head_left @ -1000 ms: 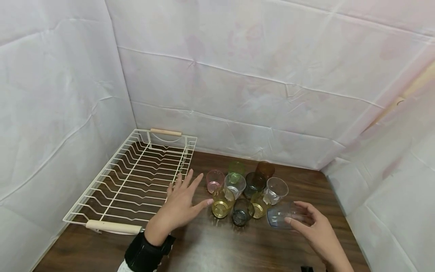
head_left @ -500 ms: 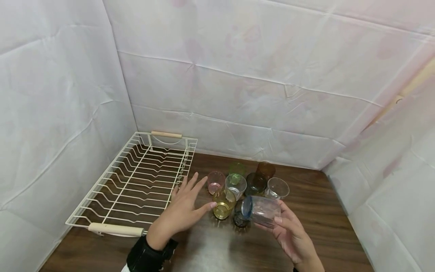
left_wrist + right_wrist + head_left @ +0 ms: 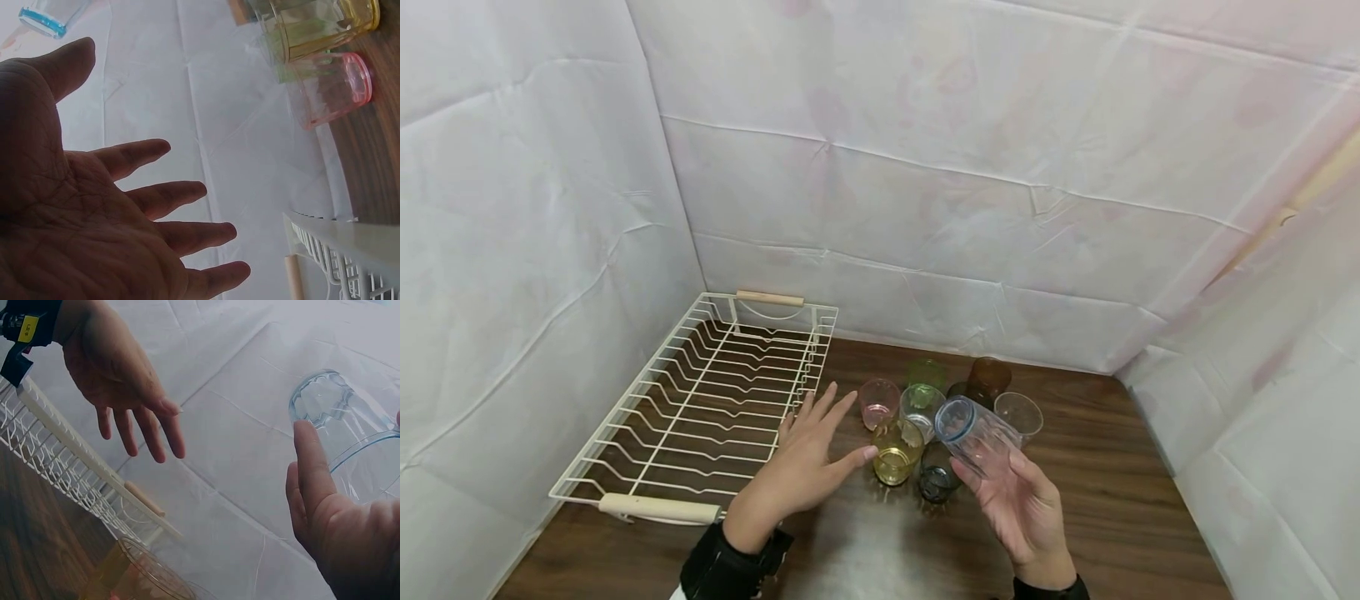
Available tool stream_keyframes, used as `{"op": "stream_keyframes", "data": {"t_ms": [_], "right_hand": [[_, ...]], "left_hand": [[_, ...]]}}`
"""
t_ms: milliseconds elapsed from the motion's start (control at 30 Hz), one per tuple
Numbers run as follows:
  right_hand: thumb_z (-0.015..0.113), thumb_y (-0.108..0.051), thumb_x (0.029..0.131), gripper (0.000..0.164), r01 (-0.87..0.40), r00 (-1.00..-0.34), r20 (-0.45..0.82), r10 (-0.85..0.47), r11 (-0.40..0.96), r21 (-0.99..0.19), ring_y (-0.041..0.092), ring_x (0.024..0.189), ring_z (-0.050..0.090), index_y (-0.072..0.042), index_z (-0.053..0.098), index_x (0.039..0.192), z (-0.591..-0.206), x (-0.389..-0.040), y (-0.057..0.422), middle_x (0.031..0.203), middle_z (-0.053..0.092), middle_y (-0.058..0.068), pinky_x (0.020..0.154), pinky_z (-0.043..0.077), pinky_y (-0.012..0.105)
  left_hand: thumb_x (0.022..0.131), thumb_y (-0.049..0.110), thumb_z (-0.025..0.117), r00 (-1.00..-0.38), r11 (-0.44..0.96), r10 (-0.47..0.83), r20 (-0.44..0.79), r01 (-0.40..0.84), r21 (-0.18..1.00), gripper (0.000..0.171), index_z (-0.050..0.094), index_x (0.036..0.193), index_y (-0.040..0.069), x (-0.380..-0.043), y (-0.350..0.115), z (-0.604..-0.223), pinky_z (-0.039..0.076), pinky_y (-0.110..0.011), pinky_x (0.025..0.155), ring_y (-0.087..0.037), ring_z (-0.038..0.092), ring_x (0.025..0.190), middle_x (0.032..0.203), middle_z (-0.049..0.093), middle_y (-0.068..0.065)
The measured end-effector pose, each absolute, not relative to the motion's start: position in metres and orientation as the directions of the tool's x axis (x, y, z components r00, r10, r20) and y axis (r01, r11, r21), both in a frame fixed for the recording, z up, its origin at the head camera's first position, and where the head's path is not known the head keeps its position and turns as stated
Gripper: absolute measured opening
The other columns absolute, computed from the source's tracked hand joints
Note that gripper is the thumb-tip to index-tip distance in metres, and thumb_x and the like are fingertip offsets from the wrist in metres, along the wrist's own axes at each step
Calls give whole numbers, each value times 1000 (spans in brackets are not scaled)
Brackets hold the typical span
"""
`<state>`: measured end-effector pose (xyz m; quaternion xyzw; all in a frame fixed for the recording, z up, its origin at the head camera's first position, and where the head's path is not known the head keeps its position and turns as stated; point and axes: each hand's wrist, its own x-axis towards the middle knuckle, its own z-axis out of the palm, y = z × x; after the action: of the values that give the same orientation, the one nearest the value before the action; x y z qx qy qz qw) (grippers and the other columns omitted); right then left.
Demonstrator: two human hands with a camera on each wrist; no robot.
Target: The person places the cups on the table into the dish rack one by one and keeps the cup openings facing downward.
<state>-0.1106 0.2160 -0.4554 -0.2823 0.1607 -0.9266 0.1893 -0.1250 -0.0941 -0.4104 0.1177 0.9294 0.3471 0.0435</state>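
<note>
In the head view my right hand (image 3: 1021, 508) holds a pale blue drinking glass (image 3: 981, 435) above the table. The glass is tilted, its thick blue base facing up and left, its mouth toward my palm. In the right wrist view, fingers lie along the side of this glass (image 3: 340, 409). My left hand (image 3: 801, 458) hovers with fingers spread between the rack and a yellow glass (image 3: 897, 454), holding nothing; its palm (image 3: 94, 212) shows bare in the left wrist view. A dark grey glass (image 3: 936, 479) stands just below the held one, partly covered by the right hand.
A cream wire dish rack (image 3: 700, 379) with wooden handles stands at left. Behind the hands are grouped a pink glass (image 3: 877, 404), a green glass (image 3: 925, 372), clear glasses (image 3: 919, 406), and a brown glass (image 3: 988, 379). White sheeting (image 3: 880, 167) walls the wooden table (image 3: 1120, 500).
My right hand has moved left with the pale blue glass, lifting it and turning its base upward. It now covers part of the glass group. The left hand stays almost still.
</note>
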Motion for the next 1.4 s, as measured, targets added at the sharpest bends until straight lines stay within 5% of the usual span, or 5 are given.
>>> {"op": "stream_keyframes", "data": {"t_ms": [600,867,1133,1400], "right_hand": [[19,-2,111,55,242,-782,441,-440,-867,-436,34,153,49,-4,33,164,-458,-114,215,165,47,19,125,47,49],[22,1,110,53,195,-797,420,-435,-842,-502,32,148,56,-5,41,159,-457,-113,210,161,54,17,122,50,48],[20,0,111,55,180,-747,453,-487,-803,-568,32,152,51,-1,32,164,-460,-113,200,166,48,20,124,48,46],[21,1,110,55,189,-756,425,-497,-788,-585,26,148,55,-3,34,162,-461,-108,188,161,53,15,117,54,38]], "left_hand": [[99,58,69,-959,706,274,73,252,662,86,34,169,22,-126,-91,-411,10,-82,127,-47,18,166,179,22,-12],[98,48,75,-919,569,353,178,362,739,82,40,165,19,-115,-67,-413,20,-75,128,-42,34,162,171,43,-10],[92,39,85,-852,393,415,318,484,782,90,34,166,38,-104,-46,-402,37,-63,127,-31,38,161,172,41,2],[95,32,83,-788,312,405,464,596,740,78,42,162,36,-102,-33,-399,50,-55,120,-23,48,155,167,46,7]]}}
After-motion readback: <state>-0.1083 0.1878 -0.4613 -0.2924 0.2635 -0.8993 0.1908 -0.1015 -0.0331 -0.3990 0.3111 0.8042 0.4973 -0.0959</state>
